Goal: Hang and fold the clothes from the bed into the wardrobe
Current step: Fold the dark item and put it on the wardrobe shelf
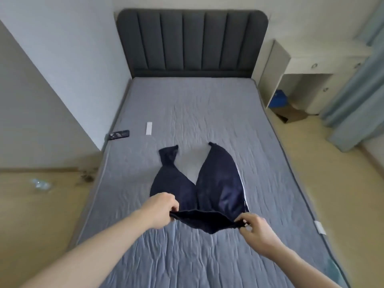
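Note:
A pair of dark navy trousers (218, 183) is spread over the grey mattress (197, 113), legs pointing toward the headboard and splayed apart. The left leg end is twisted. My left hand (162, 208) grips the left end of the waistband, and my right hand (253, 227) pinches the right end. The waistband is lifted a little above the mattress and stretched between both hands. The wardrobe is not in view.
A black remote (119, 134) and a white remote (149, 128) lie on the mattress at the far left. A dark padded headboard (193, 40) stands at the back. White shelving (301, 80) and blue curtains (357, 90) are on the right. A crumpled plastic bottle (40, 185) lies on the floor at left.

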A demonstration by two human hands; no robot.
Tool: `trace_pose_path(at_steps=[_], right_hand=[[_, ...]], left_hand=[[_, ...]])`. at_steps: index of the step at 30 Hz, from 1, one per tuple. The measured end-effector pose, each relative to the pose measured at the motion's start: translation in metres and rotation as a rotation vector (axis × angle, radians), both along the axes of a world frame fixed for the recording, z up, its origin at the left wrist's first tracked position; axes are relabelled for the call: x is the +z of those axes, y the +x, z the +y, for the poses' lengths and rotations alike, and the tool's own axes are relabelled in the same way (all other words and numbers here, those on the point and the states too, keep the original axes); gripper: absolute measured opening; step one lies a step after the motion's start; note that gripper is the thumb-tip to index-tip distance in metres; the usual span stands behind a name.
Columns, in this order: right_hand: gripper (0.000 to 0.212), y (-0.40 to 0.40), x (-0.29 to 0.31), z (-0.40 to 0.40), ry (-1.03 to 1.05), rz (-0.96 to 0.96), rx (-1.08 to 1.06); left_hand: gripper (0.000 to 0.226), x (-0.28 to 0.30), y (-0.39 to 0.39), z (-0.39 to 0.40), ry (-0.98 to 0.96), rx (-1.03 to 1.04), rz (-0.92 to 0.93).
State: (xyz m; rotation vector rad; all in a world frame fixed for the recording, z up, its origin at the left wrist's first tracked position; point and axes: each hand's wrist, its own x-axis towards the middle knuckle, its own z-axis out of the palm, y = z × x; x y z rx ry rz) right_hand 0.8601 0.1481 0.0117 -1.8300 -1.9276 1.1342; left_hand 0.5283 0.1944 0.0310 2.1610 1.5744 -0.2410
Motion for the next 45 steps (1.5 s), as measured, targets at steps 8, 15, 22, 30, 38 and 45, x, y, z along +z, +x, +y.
trace_pose_path(at_steps=[8, 15, 22, 30, 38, 45], right_hand=[[0.033, -0.012, -0.228, -0.094, -0.376, -0.166, 0.136], [0.038, -0.012, -0.332, -0.150, -0.533, -0.267, 0.255], [0.063, -0.018, -0.360, -0.174, -0.730, -0.240, 0.182], [0.055, 0.022, -0.353, -0.157, -0.781, -0.127, -0.169], [0.051, 0.062, -0.380, -0.104, -0.742, -0.095, -0.399], [0.029, 0.032, -0.414, -0.064, -0.651, -0.067, -0.415]], left_hand=[[0.030, -0.234, -0.001, -0.123, -0.338, 0.121, 0.010], [0.029, -0.322, -0.007, -0.199, -0.432, 0.313, -0.073], [0.033, -0.342, 0.024, -0.180, -0.249, 0.045, -0.268], [0.024, -0.329, 0.131, -0.151, -0.226, -0.723, -0.210], [0.025, -0.375, 0.221, -0.196, -0.278, -1.374, 0.028], [0.029, -0.417, 0.195, -0.188, -0.259, -0.854, -0.334]])
